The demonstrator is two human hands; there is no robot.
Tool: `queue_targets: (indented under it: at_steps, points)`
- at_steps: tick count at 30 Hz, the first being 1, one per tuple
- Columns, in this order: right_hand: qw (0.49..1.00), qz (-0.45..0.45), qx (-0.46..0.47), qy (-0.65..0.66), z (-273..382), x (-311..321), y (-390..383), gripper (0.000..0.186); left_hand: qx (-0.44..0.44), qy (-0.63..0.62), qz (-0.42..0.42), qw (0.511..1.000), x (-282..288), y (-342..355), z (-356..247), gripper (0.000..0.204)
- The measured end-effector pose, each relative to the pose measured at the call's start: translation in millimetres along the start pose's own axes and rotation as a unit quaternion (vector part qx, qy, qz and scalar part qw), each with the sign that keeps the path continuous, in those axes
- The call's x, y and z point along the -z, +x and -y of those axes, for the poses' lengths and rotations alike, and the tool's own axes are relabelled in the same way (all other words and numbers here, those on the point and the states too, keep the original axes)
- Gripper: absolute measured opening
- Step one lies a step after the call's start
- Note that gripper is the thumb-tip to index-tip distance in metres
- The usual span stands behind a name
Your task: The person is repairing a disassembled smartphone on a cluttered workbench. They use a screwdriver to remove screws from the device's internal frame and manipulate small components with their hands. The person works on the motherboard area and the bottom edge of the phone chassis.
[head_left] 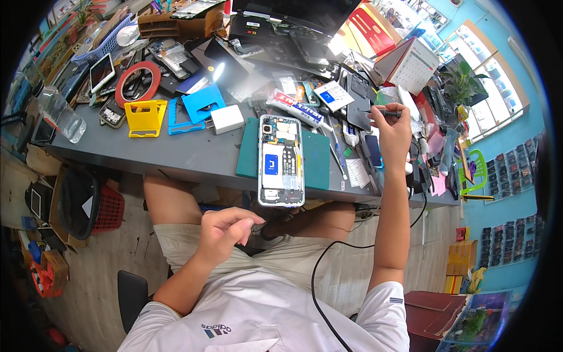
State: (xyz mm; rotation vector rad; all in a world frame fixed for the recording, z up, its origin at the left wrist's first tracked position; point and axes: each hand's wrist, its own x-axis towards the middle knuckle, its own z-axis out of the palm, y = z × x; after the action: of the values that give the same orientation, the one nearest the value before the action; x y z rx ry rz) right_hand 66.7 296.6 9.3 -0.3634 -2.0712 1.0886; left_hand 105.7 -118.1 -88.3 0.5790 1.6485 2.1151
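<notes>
An opened smartphone (282, 164) lies on a green work mat (317, 158) at the desk's front edge, its battery and flex cables exposed and its lower end overhanging the edge. My left hand (226, 233) hovers in front of the desk, below the phone and apart from it. Its fingers are curled with thumb and index finger together; anything between them is too small to make out. Farther right, over the cluttered side of the desk, my right hand (390, 132) is closed around a slim dark screwdriver (392, 113), which points left.
A white power adapter (227, 119), a blue phone stand (202, 104) and a yellow stand (145, 118) sit left of the mat. Beyond the phone lies a glue tube (295, 108). A desk calendar (410, 66) stands back right. A black cable (319, 270) crosses my lap.
</notes>
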Motion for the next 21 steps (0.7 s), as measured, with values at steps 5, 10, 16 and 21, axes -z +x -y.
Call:
queue_targets:
  at_steps: [5,10,16,21]
  points:
    - [1.000,-0.005,0.004,-0.006,1,-1,2,0.033,-0.027,-0.007,-0.001,1.000,6,-2,3,0.026]
    - [1.000,0.001,0.001,-0.018,4,-2,1,0.033,-0.034,-0.007,-0.012,0.999,8,-2,5,0.026]
    - [1.000,-0.008,0.013,-0.026,4,-3,3,0.031,-0.040,0.016,-0.034,0.998,7,-1,-1,0.030]
    - [0.999,-0.012,0.029,-0.020,11,-4,2,0.032,-0.081,0.031,-0.086,0.992,10,3,-6,0.026]
